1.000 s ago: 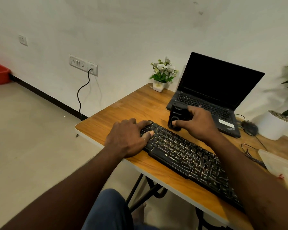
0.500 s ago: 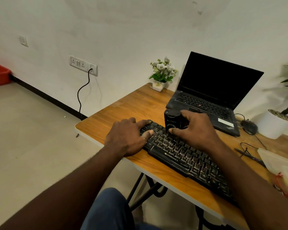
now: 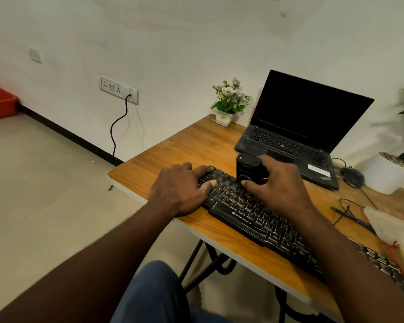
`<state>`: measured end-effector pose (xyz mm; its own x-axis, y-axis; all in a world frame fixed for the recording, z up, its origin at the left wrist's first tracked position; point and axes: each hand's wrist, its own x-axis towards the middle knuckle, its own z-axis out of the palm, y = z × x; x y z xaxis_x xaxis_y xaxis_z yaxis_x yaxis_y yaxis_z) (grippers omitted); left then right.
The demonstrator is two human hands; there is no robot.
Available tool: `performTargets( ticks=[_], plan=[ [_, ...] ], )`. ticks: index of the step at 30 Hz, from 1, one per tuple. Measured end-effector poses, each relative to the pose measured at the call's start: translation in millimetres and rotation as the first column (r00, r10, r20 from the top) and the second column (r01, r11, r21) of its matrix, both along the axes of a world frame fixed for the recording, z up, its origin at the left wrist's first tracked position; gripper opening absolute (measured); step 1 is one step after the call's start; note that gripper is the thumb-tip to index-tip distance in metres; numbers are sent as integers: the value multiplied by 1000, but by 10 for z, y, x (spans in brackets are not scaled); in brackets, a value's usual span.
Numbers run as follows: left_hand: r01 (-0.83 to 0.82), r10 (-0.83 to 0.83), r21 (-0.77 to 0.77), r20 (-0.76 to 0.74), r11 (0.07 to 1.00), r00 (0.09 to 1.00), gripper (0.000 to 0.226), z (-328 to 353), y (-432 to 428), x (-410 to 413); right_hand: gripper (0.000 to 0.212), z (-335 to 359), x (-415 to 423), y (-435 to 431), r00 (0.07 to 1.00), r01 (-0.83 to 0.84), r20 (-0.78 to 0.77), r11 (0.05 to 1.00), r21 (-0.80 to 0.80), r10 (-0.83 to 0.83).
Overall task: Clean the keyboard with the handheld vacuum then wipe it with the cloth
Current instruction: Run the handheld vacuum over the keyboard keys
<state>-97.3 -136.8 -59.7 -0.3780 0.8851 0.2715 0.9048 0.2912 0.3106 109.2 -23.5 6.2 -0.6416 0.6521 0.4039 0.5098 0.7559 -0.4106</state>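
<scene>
We see the keyboard (image 3: pixel 254 215) lying at a slant along the near edge of the wooden tabletop (image 3: pixel 184 148), its left end towards the corner and its right end running off under the right forearm. The left hand (image 3: pixel 180 190) rests on that left end; its grip is spread, with the fingers laid loosely over the keys and holding nothing. The right hand (image 3: pixel 280 185) has its grip curled round the vacuum (image 3: pixel 246 170), a short black cylinder standing upright with its lower end down on the upper rows of keys, just right of the left hand's fingertips. The thumb lies across the front of the vacuum, low down.

Behind the keyboard we see an open laptop (image 3: pixel 301 127) with a dark screen, and to its left a small pot of flowers (image 3: pixel 229 101) at the far corner. A black mouse (image 3: pixel 351 177) sits to the right of the laptop, near a white plant pot (image 3: pixel 387 176). At the right edge lies a pale item (image 3: pixel 394 227), too blurred for us to tell what it is. A cable (image 3: pixel 117 127) hangs from a wall socket (image 3: pixel 118 88).
</scene>
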Motion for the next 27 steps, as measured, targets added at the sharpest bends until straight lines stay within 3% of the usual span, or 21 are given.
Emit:
performTargets(
  ticks=[2,5,9,11,14,16,19,24,27],
  plan=[
    [0,0,1,-1,1000,1000,61,2,-4,7,53,0,2,-3,1000,-19,-15,999,-35,19],
    [3,-3,11,-12,1000,1000,61,6,-5,4,48,-23,-32,-100,979,-202,0,970,-134,204],
    [-4,4,5,-12,1000,1000,62,0,7,8,52,-14,-49,3,999,40,20,998,55,-42],
    [-6,6,3,-18,1000,1000,62,-3,3,13,53,-4,-10,52,999,24,-32,999,-43,-25],
    [-6,6,-1,-19,1000,1000,60,-9,3,6,53,9,-7,-30,977,-213,-55,942,-261,206],
    [1,-1,0,-18,1000,1000,61,-11,11,7,55,-30,-60,-12,980,-198,-14,963,-185,198],
    [-1,1,16,-13,1000,1000,62,-21,5,2,54,17,-147,140,1000,-20,13,999,49,19],
    [-6,7,17,-27,1000,1000,59,-10,36,1,46,136,-168,313,977,-215,-18,965,-150,215],
    [-20,20,-4,-64,1000,998,58,-7,67,8,47,79,-186,453,991,-128,22,985,-117,132]
  ],
)
